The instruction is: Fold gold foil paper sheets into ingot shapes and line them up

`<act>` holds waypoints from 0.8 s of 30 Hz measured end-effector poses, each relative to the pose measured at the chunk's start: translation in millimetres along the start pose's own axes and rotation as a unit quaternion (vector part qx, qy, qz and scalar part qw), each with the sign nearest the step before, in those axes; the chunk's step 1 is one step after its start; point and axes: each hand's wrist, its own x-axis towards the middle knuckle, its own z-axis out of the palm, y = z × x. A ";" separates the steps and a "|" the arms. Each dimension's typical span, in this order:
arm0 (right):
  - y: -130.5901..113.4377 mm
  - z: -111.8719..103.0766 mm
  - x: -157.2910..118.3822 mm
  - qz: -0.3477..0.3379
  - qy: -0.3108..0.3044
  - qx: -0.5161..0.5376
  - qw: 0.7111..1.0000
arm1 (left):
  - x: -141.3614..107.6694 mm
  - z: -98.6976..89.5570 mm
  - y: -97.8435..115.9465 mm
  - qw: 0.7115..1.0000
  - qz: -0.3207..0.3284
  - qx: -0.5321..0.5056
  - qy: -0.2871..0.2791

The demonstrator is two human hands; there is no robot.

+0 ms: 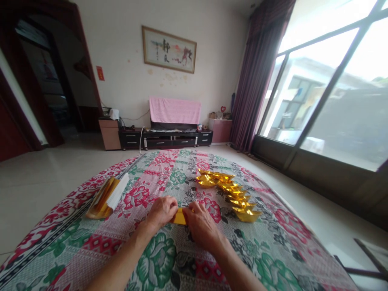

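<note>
Two bare forearms (127,252) reach in over a round table's flowered cloth (188,277), patterned in red, green and grey. Between the hands, on the near middle of the cloth, lies a folded strip of gold paper (179,217), its long axis appearing to run sideways, from one hand toward the other, with a flat, shiny face turned up toward the camera. The left hand (163,211), fingers curled, pinches the strip's left end; the right hand (200,222) grips the right end, and the fingers of both cover those ends from sight. Beyond and to the right, boat-shaped gold foil pieces (247,214) stand in a close, slanting row, nested or touching, most with their pointed tips aimed left and right. Well to the left, a stack of gold and white paper (106,198) rests on the cloth, slanting away from the camera. Across the room, a pink cloth (175,110) hangs above a black cabinet (169,140), beneath a framed picture (169,49); a purple curtain (253,76) borders the window (321,81) at right.
</note>
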 end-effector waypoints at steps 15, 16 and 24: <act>9.3 -4.7 -21.6 0.046 0.091 0.024 0.994 | 0.8 5.1 -4.0 1.000 -0.014 0.000 0.003; 11.7 -4.1 -22.8 0.047 0.097 0.030 0.994 | 1.1 5.0 -3.8 1.000 -0.015 -0.001 0.002; 26.2 4.8 -22.8 0.032 0.156 0.061 0.985 | 4.9 8.6 -7.5 1.000 -0.010 -0.015 0.007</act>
